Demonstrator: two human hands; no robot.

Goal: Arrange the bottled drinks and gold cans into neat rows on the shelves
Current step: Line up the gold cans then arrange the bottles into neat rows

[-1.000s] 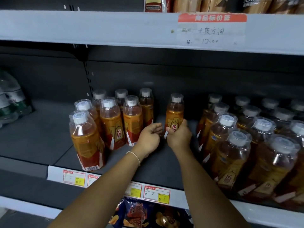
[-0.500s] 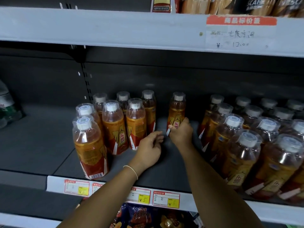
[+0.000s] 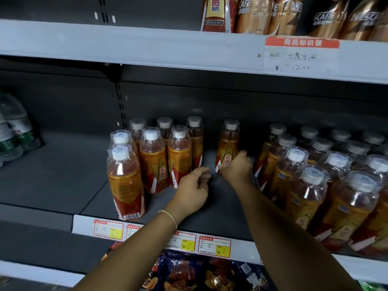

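— While clasped low down by the right hand (image 3: 236,170), stands upright in a gap on the grey shelf (image 3: 52,175): the lone bottle (image 3: 228,143). Orange drink, white cap, clear plastic wrap over the top.

— And the clasp itself?

— Fingers and thumb curled round the foot of the lone bottle, covering the label's lower edge.

— And the left hand (image 3: 194,190)?

— Just below and left of the lone bottle, low over the shelf. Fingers loosely curled, nothing between them. Cannot tell whether resting on the shelf or clear of it. Thin bracelet (image 3: 169,217) at the wrist.

— Rest of the drinks?

— Left of the lone bottle, apart from it, a cluster of bottles (image 3: 153,160) of the same kind in ragged rows, one standing forward near the edge. Right of the lone bottle, a bigger block of bottles (image 3: 315,181), packed tight, rows running back.

— And the gold cans (image 3: 273,15)?

— Above and right of the lone bottle, on the upper shelf (image 3: 126,43), with a handwritten tag (image 3: 300,56) on the strip under them.

— Anything else?

— Far left of the lone bottle, water bottles (image 3: 14,131). Below it, price tags (image 3: 214,246) along the front strip, then snack bags (image 3: 189,271) lower still.
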